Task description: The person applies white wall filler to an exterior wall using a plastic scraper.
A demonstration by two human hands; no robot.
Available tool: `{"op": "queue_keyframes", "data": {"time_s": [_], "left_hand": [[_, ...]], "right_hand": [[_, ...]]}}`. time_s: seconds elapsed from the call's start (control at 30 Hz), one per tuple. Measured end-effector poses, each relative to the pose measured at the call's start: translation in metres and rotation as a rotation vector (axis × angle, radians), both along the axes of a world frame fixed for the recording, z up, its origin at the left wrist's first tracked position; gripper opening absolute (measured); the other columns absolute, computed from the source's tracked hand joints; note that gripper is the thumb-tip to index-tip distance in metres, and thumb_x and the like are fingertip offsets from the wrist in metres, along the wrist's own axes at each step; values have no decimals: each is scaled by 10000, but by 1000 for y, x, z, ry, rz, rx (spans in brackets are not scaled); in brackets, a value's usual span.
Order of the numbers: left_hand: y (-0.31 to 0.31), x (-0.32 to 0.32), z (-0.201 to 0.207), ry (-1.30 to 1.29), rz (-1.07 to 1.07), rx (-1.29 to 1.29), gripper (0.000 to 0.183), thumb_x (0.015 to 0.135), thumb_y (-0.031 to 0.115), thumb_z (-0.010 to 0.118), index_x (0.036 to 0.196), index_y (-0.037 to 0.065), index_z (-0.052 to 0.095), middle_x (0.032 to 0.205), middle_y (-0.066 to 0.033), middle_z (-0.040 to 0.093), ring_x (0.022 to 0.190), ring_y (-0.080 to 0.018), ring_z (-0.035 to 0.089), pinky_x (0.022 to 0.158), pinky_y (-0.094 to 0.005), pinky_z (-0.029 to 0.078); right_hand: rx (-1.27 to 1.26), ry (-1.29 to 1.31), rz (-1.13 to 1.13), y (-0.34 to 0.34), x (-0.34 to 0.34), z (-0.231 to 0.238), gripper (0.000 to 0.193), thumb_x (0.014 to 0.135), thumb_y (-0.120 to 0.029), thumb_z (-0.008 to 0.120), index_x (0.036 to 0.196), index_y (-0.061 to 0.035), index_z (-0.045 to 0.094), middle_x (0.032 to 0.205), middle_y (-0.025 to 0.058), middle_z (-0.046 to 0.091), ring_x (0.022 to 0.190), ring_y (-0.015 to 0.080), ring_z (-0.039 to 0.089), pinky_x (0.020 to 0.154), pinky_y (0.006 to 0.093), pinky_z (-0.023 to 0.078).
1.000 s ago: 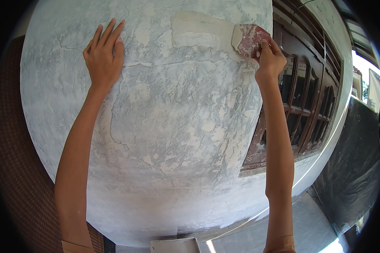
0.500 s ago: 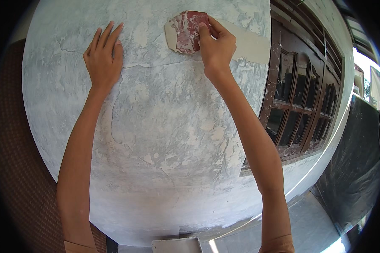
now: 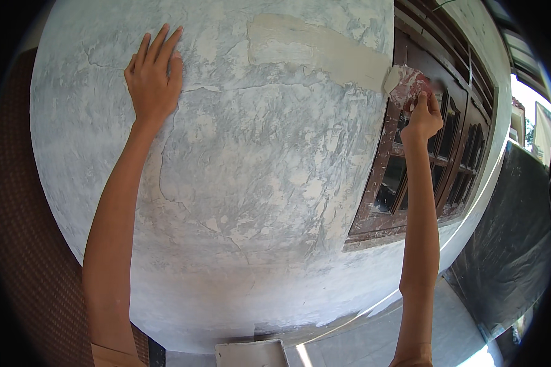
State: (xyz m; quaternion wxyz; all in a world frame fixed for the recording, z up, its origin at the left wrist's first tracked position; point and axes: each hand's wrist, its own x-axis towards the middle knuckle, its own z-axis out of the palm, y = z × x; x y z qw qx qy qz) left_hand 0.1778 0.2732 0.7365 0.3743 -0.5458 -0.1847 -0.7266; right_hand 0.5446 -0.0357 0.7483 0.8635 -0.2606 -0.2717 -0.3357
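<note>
My right hand (image 3: 423, 118) pinches a dark red scraper (image 3: 409, 87) smeared with pale filler. The scraper is at the edge where the wall meets the brown window frame; whether it touches there I cannot tell. Flat against the upper left of the grey-white wall (image 3: 245, 159) lies my left hand (image 3: 153, 76), fingers spread and holding nothing. Between the hands, a smooth beige patch of filler (image 3: 324, 52) runs across the wall to the window side. Below it the surface is rough and mottled, with a long crack curving down from near my left hand.
A brown wooden window (image 3: 431, 147) with glass panes fills the wall's right side. On the floor below stands a pale rectangular container (image 3: 251, 355). A black sheet (image 3: 502, 232) hangs at the far right, and a brown woven panel (image 3: 27, 214) borders the left.
My right hand has carried the scraper rightward and a little down, from the wall to the window edge, uncovering more beige filler. My left hand stays nearly in place.
</note>
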Motion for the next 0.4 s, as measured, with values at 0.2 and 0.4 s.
{"op": "queue_keyframes", "data": {"time_s": [0.2,0.4], "left_hand": [[0,-2,-21,35,-88,27,441,974,283,488,1414,299,520,1482,2,484,1420,-278,357,1158,-500,211],[0,-7,-76,154,-220,-18,454,1010,293,420,1462,278,457,1523,16,429,1446,-279,309,1171,-497,177]], "right_hand": [[-113,-108,90,13,-77,-14,309,932,-86,634,1223,19,636,1018,61,693,812,98,633,653,254,513],[-281,-167,209,46,-156,-62,360,938,-83,628,1262,69,591,1106,120,694,928,125,647,764,254,510]]}}
